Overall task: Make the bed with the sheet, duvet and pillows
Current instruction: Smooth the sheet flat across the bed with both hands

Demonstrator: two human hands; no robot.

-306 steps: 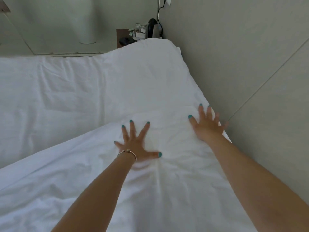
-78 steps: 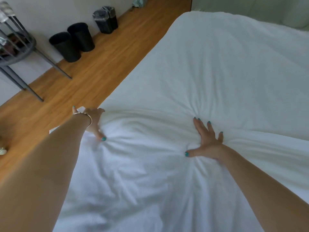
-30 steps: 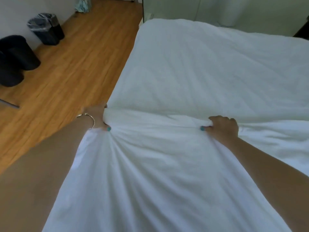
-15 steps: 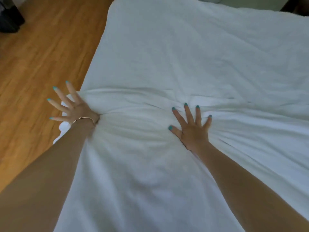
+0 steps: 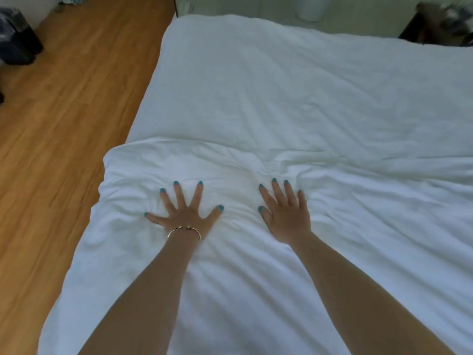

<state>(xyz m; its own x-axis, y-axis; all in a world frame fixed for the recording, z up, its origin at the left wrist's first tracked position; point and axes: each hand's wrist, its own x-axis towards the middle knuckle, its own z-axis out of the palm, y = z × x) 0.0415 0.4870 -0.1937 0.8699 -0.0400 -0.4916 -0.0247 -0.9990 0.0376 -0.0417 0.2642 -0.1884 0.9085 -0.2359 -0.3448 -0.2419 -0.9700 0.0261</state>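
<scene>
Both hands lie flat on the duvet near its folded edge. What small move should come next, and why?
Probably sweep both palms outward. The left hand and right hand press open on the duvet, and creases fan out around them below its folded edge, so smoothing seems the likeliest step.

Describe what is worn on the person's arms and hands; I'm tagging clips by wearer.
Both forearms are bare, with no sleeves or gloves. The left hand has a thin gold-toned open bangle at the wrist. The right hand wears no jewellery that shows. Every visible fingernail is painted teal.
</scene>
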